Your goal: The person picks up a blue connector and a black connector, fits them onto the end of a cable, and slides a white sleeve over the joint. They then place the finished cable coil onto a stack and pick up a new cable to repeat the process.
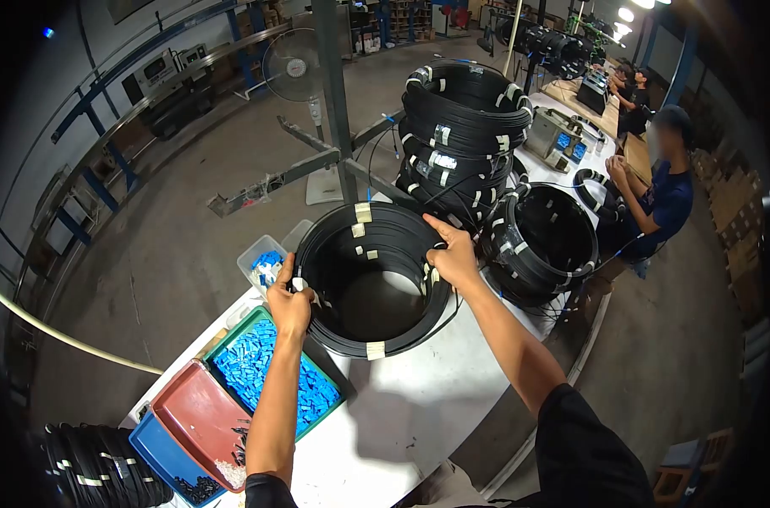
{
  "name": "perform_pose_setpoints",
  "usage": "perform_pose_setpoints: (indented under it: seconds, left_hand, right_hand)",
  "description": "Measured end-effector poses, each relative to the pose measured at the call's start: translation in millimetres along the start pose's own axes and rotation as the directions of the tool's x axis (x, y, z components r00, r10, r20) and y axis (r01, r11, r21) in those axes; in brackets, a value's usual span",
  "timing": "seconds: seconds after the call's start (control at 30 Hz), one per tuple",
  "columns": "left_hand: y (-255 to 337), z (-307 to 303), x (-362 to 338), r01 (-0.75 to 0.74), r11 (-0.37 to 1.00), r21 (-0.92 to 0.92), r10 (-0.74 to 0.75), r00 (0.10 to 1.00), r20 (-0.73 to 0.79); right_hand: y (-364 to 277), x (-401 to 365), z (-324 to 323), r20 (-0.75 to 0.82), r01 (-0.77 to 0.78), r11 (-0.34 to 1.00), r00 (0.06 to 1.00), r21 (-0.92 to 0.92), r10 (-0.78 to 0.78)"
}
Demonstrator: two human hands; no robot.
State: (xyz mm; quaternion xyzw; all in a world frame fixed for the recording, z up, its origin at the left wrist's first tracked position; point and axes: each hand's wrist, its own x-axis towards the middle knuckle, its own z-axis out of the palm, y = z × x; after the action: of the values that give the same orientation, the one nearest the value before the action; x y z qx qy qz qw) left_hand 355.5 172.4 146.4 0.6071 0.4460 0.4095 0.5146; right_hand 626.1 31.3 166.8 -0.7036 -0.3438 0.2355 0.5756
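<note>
Black cable, wound into a deep round stack of coils tied with pale tape (343, 264), sits at the far side of the white counter (478, 364), its round opening facing up. The 2 hands grip it from opposite sides: the left hand (289, 309) is closed on the left wall, the right hand (454, 258) on the right wall with its index finger laid along the rim (whether the underside touches the counter, I cannot tell). To handle it well, I would press evenly from both sides, keep the rim level and keep the loose cable at the lower right clear of the fingers. Room is tight left, where the green tray of blue pieces (233, 334) lies just beside the coils, and right, where a shorter black coil stack (520, 237) stands near the right hand. The bare counter towards the body offers the most open space.
</note>
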Motion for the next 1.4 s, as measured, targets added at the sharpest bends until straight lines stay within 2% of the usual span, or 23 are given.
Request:
perform_pose_setpoints:
  seconds: [0.13,0.43,0.53,0.63,0.7,0.73,0.8,0.83,0.87,0.93,0.97,1.0,1.03,1.07,1.13,1.2,1.27,1.3,1.33,1.4]
  left_hand:
    - [-13,3,6,-0.03,0.998,0.047,0.031,0.999,-0.011]
    - [-16,9,11,0.017,0.997,0.081,-0.015,1.0,-0.013]
    - [-13,9,10,-0.036,0.996,0.081,0.037,0.999,-0.009]
    - [-19,9,13,-0.054,0.997,0.059,0.055,0.998,-0.01]
    - [-15,7,11,-0.127,0.974,0.187,0.128,0.992,0.007]
    - [-11,8,8,-0.124,0.974,0.189,0.126,0.992,0.006]
    - [-3,12,2,-0.101,0.946,0.308,0.135,0.987,-0.091]
    - [-12,9,5,-0.118,0.929,0.35,0.158,0.983,-0.089]
    - [-15,9,2,-0.113,0.929,0.353,0.151,0.985,-0.083]
    - [-13,11,-6,-0.095,0.961,0.259,0.145,0.973,-0.181]
    - [-19,10,-8,-0.071,0.967,0.246,0.116,0.978,-0.173]
    - [-25,10,-9,-0.066,0.967,0.247,0.11,0.979,-0.171]
    - [-31,11,-10,-0.069,0.992,0.107,0.082,0.989,-0.123]
    - [-37,11,-11,-0.063,0.997,-0.036,0.06,0.996,-0.072]
    - [-15,16,-19,-0.056,0.997,-0.051,0.054,0.998,-0.035]
    - [-16,10,-15,0.07,0.979,-0.192,-0.054,0.995,0.09]
    - [-19,9,-15,0.064,0.983,-0.17,-0.047,0.994,0.099]
    - [-17,10,-17,0.054,0.977,-0.207,-0.039,0.996,0.077]
    - [-16,11,-19,0.043,0.969,-0.244,-0.03,0.998,0.055]
    - [-21,9,-24,0.018,0.956,-0.294,-0.008,0.999,0.035]
  right_hand:
    - [16,8,6,0.0,0.053,0.998,0.999,0.036,-0.053]
    - [23,15,4,0.046,-0.052,0.998,0.998,0.046,0.05]
    - [24,16,6,0.035,-0.022,0.999,0.999,0.046,0.02]
    - [33,20,5,-0.011,0.066,0.996,0.998,-0.056,-0.067]
    - [29,19,5,-0.006,0.153,0.978,0.988,-0.142,-0.156]
    - [24,16,5,-0.004,0.151,0.978,0.988,-0.141,-0.153]
    - [10,7,2,-0.035,0.181,0.895,0.976,-0.408,-0.213]
    - [9,8,-3,-0.001,0.179,0.908,0.981,-0.379,-0.194]
    - [11,6,-5,-0.012,0.205,0.88,0.973,-0.43,-0.232]
    - [1,-5,-11,0.002,0.041,0.95,0.999,-0.308,-0.043]
    - [7,-7,-12,0.001,0.036,0.95,0.999,-0.31,-0.038]
    - [17,-9,-11,0.043,0.03,0.982,0.999,-0.186,-0.023]
    - [26,-12,-10,0.085,0.018,0.998,0.996,-0.06,-0.013]
    - [34,-14,-9,0.085,0.013,0.998,0.996,-0.062,-0.008]
    - [36,-20,-4,0.095,0.073,0.991,0.994,-0.11,-0.063]
    - [33,-27,-4,0.104,0.028,0.986,0.995,-0.163,-0.011]
    - [39,-26,-1,0.036,0.081,0.994,0.996,-0.069,-0.078]
    - [31,-33,-4,0.021,0.051,0.997,0.999,-0.056,-0.05]
    - [35,-35,-6,-0.056,0.161,0.986,0.985,-0.053,-0.163]
    - [37,-45,-14,-0.191,0.208,0.977,0.962,0.055,-0.194]
